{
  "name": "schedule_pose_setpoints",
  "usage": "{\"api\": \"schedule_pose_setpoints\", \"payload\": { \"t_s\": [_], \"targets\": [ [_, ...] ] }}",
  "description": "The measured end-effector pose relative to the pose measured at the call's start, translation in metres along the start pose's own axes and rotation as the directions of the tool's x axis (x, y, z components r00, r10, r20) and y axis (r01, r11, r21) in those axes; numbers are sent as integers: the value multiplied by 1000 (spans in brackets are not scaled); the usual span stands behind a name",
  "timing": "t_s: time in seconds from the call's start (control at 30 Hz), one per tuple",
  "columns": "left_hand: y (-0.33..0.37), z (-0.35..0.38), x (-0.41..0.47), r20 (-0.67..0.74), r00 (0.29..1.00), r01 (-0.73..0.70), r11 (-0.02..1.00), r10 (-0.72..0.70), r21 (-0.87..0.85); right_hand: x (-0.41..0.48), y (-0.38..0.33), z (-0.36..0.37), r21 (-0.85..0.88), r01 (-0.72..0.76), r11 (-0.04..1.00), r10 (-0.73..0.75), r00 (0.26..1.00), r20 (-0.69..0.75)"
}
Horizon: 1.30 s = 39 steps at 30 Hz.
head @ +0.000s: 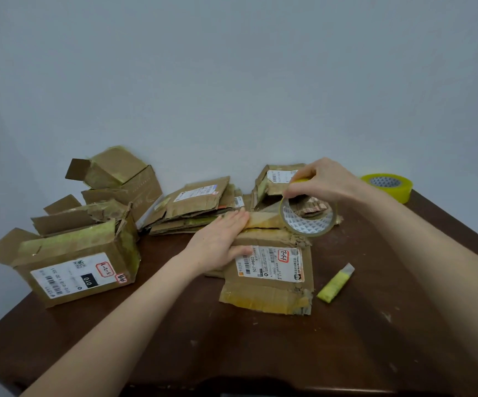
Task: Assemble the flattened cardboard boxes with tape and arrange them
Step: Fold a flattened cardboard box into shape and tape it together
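A small cardboard box point(270, 277) with a white shipping label stands at the table's middle. My left hand point(220, 242) lies flat on its top left, fingers straight, pressing down a strip of clear tape over the flap seam. My right hand point(322, 181) grips a clear tape roll point(306, 217) held on edge just past the box's top right, with tape stretched from the roll to the seam.
An assembled labelled box point(80, 270) with open flaps stands at the left, two more boxes point(123, 179) behind it. A pile of flattened boxes point(194, 207) lies at the back. A yellow tape roll point(388, 186) sits far right. A yellow-green cutter point(335, 283) lies on the dark table point(260, 353).
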<state>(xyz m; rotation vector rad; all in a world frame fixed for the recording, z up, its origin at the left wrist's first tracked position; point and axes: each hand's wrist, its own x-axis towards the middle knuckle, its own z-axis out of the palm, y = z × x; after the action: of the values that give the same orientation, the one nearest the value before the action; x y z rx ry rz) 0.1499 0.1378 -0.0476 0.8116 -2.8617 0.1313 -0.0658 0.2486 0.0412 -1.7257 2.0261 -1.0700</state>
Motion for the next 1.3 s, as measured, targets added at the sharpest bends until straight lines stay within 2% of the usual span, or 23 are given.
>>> {"api": "schedule_pose_setpoints", "payload": {
  "t_s": [0.13,0.27,0.43,0.53,0.63,0.7,0.77,0.83,0.97,1.03,1.13,1.3],
  "targets": [
    [4,-4,-2,29,1000,3,1000,-4,21,-4,1,-4,-102,-8,995,10,1000,20],
    [27,-13,5,54,999,-11,982,1,186,-6,3,3,-72,1,997,-1,1000,-4],
    [63,-8,12,-24,999,-41,995,43,93,1,0,12,-163,24,986,-30,999,-35],
    [56,-6,10,-40,999,-20,993,25,116,0,11,19,44,-39,998,41,997,-60],
    [52,-6,7,-58,997,-47,994,53,103,-8,29,22,250,-70,966,96,991,-92],
    [42,-5,1,-51,999,20,995,-15,94,-12,40,17,353,-84,932,129,986,-108],
    [31,-5,-7,-5,990,140,988,-140,66,-14,46,14,394,-87,915,134,986,-94],
    [27,-9,-8,52,979,193,979,-196,58,-14,45,15,418,-73,905,116,990,-80],
    [38,-22,17,85,989,110,986,-121,124,-16,41,15,412,-58,909,89,994,-56],
    [47,-24,35,92,994,45,996,-52,77,-19,42,12,429,-47,902,73,996,-44],
    [50,-23,51,165,986,31,999,-32,9,-25,46,10,540,-17,842,60,996,-62],
    [17,-33,50,62,995,-73,992,80,-100,-20,44,19,676,53,735,-19,998,-58]
  ]
}}
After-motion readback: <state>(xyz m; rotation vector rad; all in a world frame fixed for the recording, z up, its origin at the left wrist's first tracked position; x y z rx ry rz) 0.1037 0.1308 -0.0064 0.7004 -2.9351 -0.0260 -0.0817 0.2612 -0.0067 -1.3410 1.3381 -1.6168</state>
